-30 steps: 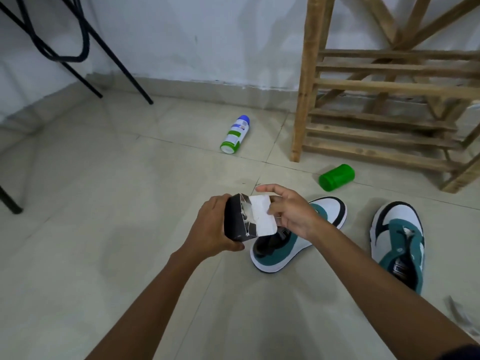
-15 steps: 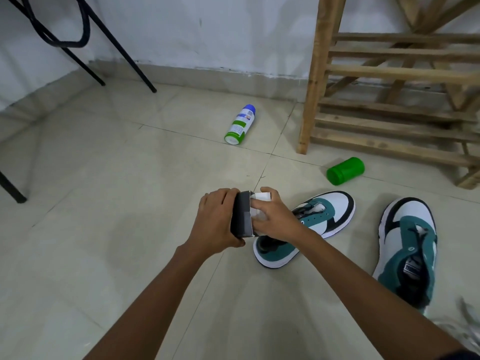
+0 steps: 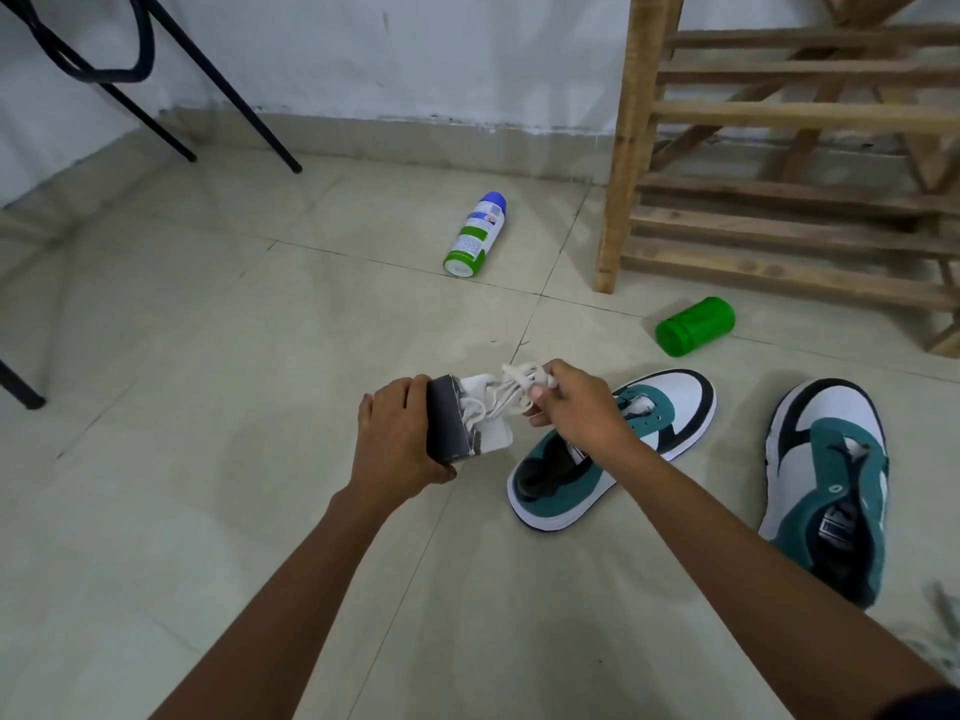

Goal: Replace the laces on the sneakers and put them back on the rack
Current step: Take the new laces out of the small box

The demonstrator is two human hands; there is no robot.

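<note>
My left hand (image 3: pixel 395 444) grips a small dark box (image 3: pixel 448 424) with a white open flap, held above the floor. My right hand (image 3: pixel 574 402) pinches a bundle of white laces (image 3: pixel 511 387) that stretches out of the box's mouth. Two teal, white and black sneakers lie on the tiles without laces: one (image 3: pixel 660 418) partly under my right forearm, the other (image 3: pixel 831 480) further right. The wooden shoe rack (image 3: pixel 789 148) stands at the back right, its slats bare.
A white spray can (image 3: pixel 475 235) with green and blue ends lies on the floor near the wall. A green jar (image 3: pixel 695 325) lies beside the rack's leg. Black chair legs (image 3: pixel 218 90) stand at the back left. A pale crumpled thing (image 3: pixel 943 615) shows at the right edge.
My right hand went into the box's opening, then drew back to the right with white laces pulled out of it. The camera view shifted slightly.
</note>
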